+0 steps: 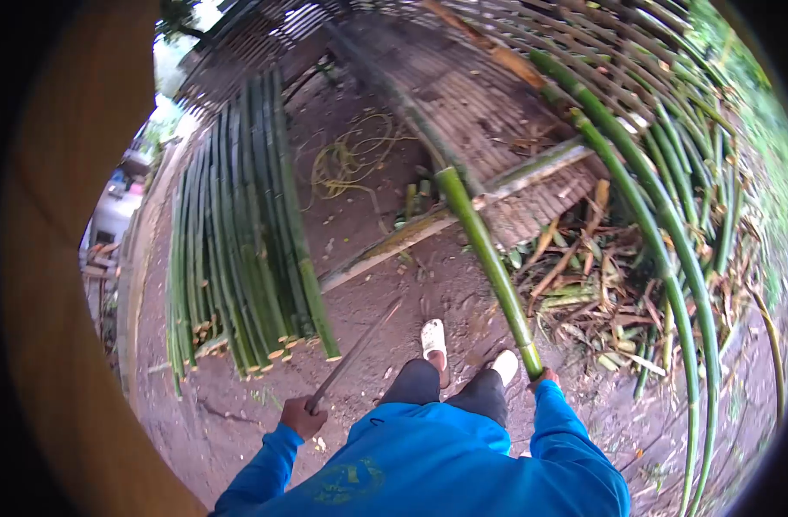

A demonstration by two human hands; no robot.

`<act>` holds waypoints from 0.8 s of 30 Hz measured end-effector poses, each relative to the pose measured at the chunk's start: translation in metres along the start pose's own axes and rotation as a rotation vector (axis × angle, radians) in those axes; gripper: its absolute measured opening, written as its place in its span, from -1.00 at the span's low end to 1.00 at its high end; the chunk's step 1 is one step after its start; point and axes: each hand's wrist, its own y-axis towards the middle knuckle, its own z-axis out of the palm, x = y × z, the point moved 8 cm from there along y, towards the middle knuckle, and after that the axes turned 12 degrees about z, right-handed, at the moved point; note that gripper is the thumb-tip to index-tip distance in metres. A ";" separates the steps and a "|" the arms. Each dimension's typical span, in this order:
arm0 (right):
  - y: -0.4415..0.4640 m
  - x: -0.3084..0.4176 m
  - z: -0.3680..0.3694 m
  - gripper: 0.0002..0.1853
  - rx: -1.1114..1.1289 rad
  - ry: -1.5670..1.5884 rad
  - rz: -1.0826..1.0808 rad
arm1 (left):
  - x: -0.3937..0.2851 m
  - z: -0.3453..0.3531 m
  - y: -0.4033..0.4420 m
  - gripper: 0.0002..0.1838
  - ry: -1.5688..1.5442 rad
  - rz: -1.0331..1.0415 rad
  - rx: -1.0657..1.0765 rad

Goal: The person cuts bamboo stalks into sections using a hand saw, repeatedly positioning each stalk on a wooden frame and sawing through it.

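My left hand [303,419] is closed round the handle end of a machete [355,353]. Its long, narrow, dark blade points forward and to the right, above the dirt. My right hand [545,378] grips the near end of a green bamboo pole [489,258]. The pole slopes away from me, and its far part rests at a pale cross pole [523,179] lying over the ground. My fingers on the right are partly hidden behind the bamboo and the blue sleeve.
Many green bamboo poles [247,233] lie side by side at the left. Long, curved bamboo stems [670,215] run along the right, beside a heap of husks and offcuts [601,302]. Yellow rope [351,164] lies coiled on the dirt. A slatted bamboo panel [489,103] stands ahead.
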 end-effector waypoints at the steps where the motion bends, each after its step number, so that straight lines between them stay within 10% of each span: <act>1: 0.010 -0.002 0.008 -0.26 0.050 0.043 -0.041 | -0.006 -0.005 0.004 -0.68 0.015 0.012 -0.047; 10: -0.016 0.163 -0.052 -0.39 -0.138 0.024 -0.277 | -0.009 -0.010 0.040 -0.67 -0.106 -0.045 -0.157; 16: -0.122 0.262 -0.170 -0.01 -0.618 0.683 -0.822 | 0.003 -0.016 0.101 -0.68 -0.127 0.037 -0.122; 19: -0.056 0.202 -0.098 0.28 -0.302 0.215 -0.226 | 0.020 -0.018 0.138 -0.69 -0.182 0.036 -0.057; 24: -0.011 0.174 -0.045 -0.27 -0.043 0.231 -0.049 | 0.041 -0.034 0.217 -0.70 -0.305 0.042 0.020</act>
